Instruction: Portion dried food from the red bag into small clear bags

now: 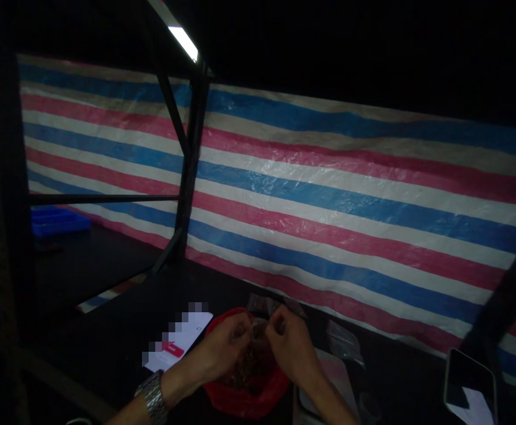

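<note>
My left hand (232, 337), with a metal watch on the wrist, is closed in a pinch above a red basin (247, 407). Facing it, my right hand (288, 336) is pinched too. A small clear plastic bag (258, 328) spans the gap between my fingertips, gripped from both sides. Small brownish pieces (244, 372) lie inside the basin, too dark to make out. Just behind my hands, more clear bags (262, 304) rest on the dark table.
White paper with a red label (187, 339) lies left of the basin. To the right are a flat pale device (340, 378), another clear bag (344, 342), a clear cup (368, 407) and a phone-like screen (470, 378). Striped sheeting (329, 206) hangs behind a metal post (189, 171). Blue trays (58, 221) stand far left.
</note>
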The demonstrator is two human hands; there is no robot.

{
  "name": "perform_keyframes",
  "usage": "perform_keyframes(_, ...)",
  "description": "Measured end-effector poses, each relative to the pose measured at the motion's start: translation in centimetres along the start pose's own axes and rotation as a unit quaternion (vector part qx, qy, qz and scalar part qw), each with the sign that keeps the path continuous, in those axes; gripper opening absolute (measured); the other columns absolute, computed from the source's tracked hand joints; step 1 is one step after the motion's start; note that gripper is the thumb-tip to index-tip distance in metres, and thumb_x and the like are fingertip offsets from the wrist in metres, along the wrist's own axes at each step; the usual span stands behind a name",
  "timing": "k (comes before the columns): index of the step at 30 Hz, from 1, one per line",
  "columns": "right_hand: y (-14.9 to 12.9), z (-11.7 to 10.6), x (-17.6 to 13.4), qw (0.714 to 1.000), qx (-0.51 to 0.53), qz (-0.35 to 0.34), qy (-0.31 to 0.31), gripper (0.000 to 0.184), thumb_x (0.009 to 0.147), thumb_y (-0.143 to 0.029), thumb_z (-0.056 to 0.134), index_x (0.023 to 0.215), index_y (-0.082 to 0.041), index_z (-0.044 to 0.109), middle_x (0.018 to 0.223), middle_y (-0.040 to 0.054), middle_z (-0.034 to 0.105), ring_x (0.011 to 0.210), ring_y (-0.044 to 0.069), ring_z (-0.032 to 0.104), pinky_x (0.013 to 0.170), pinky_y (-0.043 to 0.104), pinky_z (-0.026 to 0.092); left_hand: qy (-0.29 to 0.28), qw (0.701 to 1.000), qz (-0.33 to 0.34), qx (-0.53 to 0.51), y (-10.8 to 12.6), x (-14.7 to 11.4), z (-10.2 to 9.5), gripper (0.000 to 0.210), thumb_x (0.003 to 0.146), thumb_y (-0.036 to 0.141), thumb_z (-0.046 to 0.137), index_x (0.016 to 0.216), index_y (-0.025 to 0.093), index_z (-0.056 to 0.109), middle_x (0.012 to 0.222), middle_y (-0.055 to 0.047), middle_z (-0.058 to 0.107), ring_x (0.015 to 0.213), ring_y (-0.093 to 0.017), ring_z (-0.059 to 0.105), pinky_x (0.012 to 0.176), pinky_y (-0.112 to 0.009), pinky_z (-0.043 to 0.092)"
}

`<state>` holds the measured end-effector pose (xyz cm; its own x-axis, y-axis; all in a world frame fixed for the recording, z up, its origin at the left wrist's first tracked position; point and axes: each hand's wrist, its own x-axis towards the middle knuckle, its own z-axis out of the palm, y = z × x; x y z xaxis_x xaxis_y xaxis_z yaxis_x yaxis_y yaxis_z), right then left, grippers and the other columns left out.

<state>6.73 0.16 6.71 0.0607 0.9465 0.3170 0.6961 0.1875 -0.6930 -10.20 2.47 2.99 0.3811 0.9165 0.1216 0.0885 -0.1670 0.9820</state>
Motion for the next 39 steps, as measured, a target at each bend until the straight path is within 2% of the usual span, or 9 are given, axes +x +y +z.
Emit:
perform_keyframes(5, 0.2, -0.2, 0.1, 0.997, -0.05, -0.052, 0.01, 0.013, 0.087, -0.014, 0.057, 0.078, -0.023, 0.061, 0.077, 0.0042, 0.07, 0.072, 0.022, 0.066, 0.068, 0.031, 0.044, -0.02, 0.994, -0.086, -0.066, -0.1, -0.5, -0.3, 0.056, 0.069, 0.074, 0.078, 0.082, 0.023, 0.056, 0.065, 0.006, 0.061, 0.054, -0.014, 0.056, 0.052, -0.026, 0.038)
perform_keyframes(8, 0.5, 0.1, -0.1, 0.995, -0.05, -0.084, 0.002, 0.015, 0.094, -0.016, 0.054, 0.085, -0.023, 0.065, 0.082, 0.0041, 0.072, 0.076, 0.022, 0.068, 0.073, 0.031, 0.048, -0.034, 0.977, -0.145, -0.156, 0.2, -0.4, -0.4, 0.068, 0.064, 0.084, 0.075, 0.089, 0.023, 0.058, 0.083, -0.002, 0.071, 0.072, -0.02, 0.071, 0.068, -0.034, 0.055)
perform_keyframes(11, 1.1, 0.5, -0.8, 0.991, -0.03, -0.131, -0.012, 0.019, 0.099, -0.015, 0.049, 0.093, -0.023, 0.065, 0.09, 0.004, 0.074, 0.084, 0.021, 0.071, 0.078, 0.03, 0.051, -0.066, 0.953, -0.176, -0.238, 0.4, 0.0, -0.5, 0.078, 0.067, 0.092, 0.063, 0.092, 0.019, 0.064, 0.092, -0.014, 0.075, 0.091, -0.03, 0.076, 0.091, -0.047, 0.058)
perform_keyframes(17, 2.4, 0.1, -2.4, 0.974, -0.079, -0.194, -0.088, 0.022, 0.097, -0.008, 0.054, 0.1, -0.023, 0.069, 0.11, 0.0061, 0.074, 0.104, 0.023, 0.072, 0.092, 0.033, 0.053, 0.0, 0.957, -0.09, -0.275, -0.6, 1.4, 0.4, 0.058, 0.071, 0.068, 0.082, 0.1, 0.02, 0.066, 0.099, -0.008, 0.078, 0.099, -0.024, 0.073, 0.099, -0.039, 0.054)
perform_keyframes(21, 2.2, -1.4, -2.1, 0.978, -0.085, -0.181, -0.063, 0.027, 0.096, -0.006, 0.052, 0.102, -0.024, 0.071, 0.11, 0.0052, 0.074, 0.108, 0.024, 0.07, 0.099, 0.037, 0.051, 0.017, 0.974, -0.014, -0.226, -1.3, 1.7, 1.0, 0.058, 0.075, 0.062, 0.084, 0.11, 0.02, 0.066, 0.107, -0.007, 0.077, 0.1, -0.025, 0.072, 0.097, -0.04, 0.053)
perform_keyframes(25, 1.5, -2.5, -0.9, 0.983, -0.039, -0.181, -0.008, 0.031, 0.096, -0.007, 0.049, 0.115, -0.022, 0.069, 0.118, 0.0077, 0.072, 0.114, 0.023, 0.068, 0.103, 0.037, 0.05, 0.001, 0.983, 0.049, -0.176, -1.9, 1.6, 1.3, 0.049, 0.079, 0.051, 0.084, 0.113, 0.023, 0.064, 0.115, -0.005, 0.076, 0.112, -0.026, 0.069, 0.107, -0.042, 0.048)
perform_keyframes(30, 0.2, -2.4, -0.1, 0.972, -0.051, -0.221, -0.058, 0.044, 0.093, -0.005, 0.056, 0.132, -0.021, 0.066, 0.138, 0.0081, 0.066, 0.13, 0.023, 0.06, 0.114, 0.039, 0.044, -0.049, 0.983, 0.085, -0.157, -2.4, 1.7, 2.1, 0.052, 0.083, 0.027, 0.078, 0.13, 0.026, 0.056, 0.134, -0.007, 0.07, 0.126, -0.026, 0.065, 0.116, -0.046, 0.043)
perform_keyframes(35, -0.5, -2.1, 0.5, 0.954, -0.139, -0.249, -0.091, 0.025, 0.094, -0.006, 0.061, 0.107, -0.022, 0.075, 0.118, 0.0058, 0.075, 0.116, 0.025, 0.065, 0.105, 0.042, 0.047, -0.082, 0.978, 0.116, -0.153, -2.7, 2.0, 2.4, 0.053, 0.078, 0.018, 0.078, 0.126, 0.026, 0.056, 0.138, -0.008, 0.068, 0.131, -0.029, 0.064, 0.113, -0.048, 0.047)
perform_keyframes(39, -0.9, -2.2, 0.9, 0.953, -0.151, -0.248, -0.084, 0.018, 0.098, -0.01, 0.064, 0.105, -0.022, 0.076, 0.111, 0.0047, 0.078, 0.11, 0.024, 0.068, 0.101, 0.04, 0.047, -0.084, 0.981, 0.119, -0.129, -3.5, 2.2, 2.0, 0.058, 0.076, 0.01, 0.074, 0.128, 0.026, 0.057, 0.139, -0.007, 0.068, 0.133, -0.029, 0.062, 0.118, -0.051, 0.042)
